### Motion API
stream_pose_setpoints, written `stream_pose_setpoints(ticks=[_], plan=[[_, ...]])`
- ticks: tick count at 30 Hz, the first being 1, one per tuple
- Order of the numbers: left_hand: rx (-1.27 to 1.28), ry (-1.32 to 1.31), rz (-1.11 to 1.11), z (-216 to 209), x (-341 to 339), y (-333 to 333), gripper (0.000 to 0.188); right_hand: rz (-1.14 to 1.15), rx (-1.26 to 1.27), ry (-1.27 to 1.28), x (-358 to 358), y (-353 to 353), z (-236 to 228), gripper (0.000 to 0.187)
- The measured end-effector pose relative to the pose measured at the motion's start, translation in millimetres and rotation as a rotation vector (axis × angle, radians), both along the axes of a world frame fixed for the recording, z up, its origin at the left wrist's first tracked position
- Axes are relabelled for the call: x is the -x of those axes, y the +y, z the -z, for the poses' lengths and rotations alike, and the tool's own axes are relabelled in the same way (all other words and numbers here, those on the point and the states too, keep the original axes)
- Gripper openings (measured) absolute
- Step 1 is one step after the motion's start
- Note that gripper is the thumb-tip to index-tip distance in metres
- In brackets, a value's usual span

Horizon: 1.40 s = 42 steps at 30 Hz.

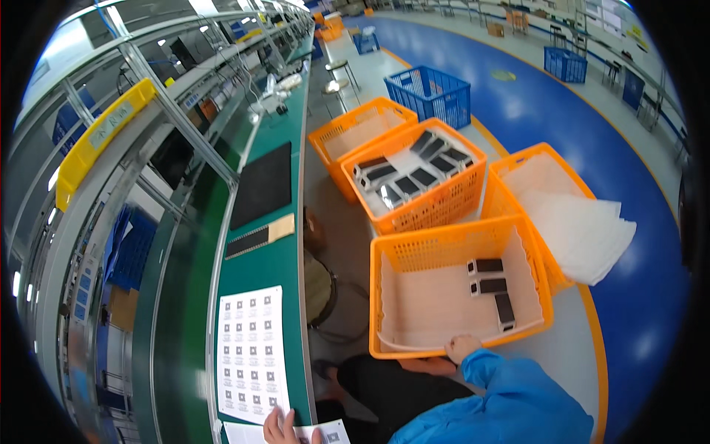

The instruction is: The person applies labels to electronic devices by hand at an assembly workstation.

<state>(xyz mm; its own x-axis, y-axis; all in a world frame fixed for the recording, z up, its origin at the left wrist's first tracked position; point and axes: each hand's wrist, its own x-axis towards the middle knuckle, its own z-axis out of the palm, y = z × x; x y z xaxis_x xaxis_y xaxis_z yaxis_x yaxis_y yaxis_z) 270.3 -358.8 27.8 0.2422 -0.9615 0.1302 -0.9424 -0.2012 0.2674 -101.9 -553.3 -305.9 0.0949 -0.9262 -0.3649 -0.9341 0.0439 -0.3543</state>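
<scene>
A long factory hall with a blue floor runs away ahead, and a green desk (274,259) stretches along the person's left side under metal racking. The right hand (462,346) rests on the near rim of an orange crate (384,296), its fingers (452,343) curled over the edge and closed on the rim or on the pale liner sheet there — which of the two cannot be told. Inside this crate, beyond the fingers and a little to their right, lie three small dark flat boxes (492,287) in a loose column against the far right wall; two lie crosswise, and the nearest has its long axis pointing roughly away from the hand.

The left hand (281,428) is well apart, low on the desk at the picture's bottom edge, fingers pressed flat on a white label sheet (319,433), holding nothing. Just beyond it lies a larger white sheet of square printed labels (251,354). The right hand is plainly the nearer one to the dark boxes — the left is across the gap between desk and crate.

Farther beyond the right fingers stands a second orange crate full of dark boxes (414,177), with an orange crate holding white sheets (547,185) to its right.
</scene>
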Motion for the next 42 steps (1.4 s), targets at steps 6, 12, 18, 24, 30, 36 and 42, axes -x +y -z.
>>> stream_pose_setpoints(ticks=[6,12,18,24,30,36,42], plan=[[-0.039,0.049,0.009,-3.2,1.6,10.1,0.059,0.03,-0.289,-0.081,5.7,-16.8,37.8,0.051],[-0.06,-0.036,0.014,1.3,1.4,8.7,0.057,0.144,-0.44,-0.147,56.3,-69.3,141.1,0.054],[-0.141,0.01,0.006,1.3,-8.7,5.9,0.056,0.205,-0.633,0.12,160.8,-79.1,250.0,0.068],[-0.491,-0.203,-0.148,-5.4,-11.4,14.8,0.063,0.364,-0.702,0.271,189.9,-54.1,261.1,0.077],[-0.338,-0.134,-0.033,8.5,-16.2,19.0,0.065,0.539,-0.718,0.241,193.6,-63.2,218.1,0.089],[-0.394,-0.125,-0.044,5.2,-3.3,19.4,0.065,0.511,-0.64,0.156,211.6,-56.4,239.8,0.092],[-0.407,-0.086,-0.026,19.7,-16.4,12.2,0.065,0.791,-0.308,-0.416,195.2,-100.7,271.0,0.081]])
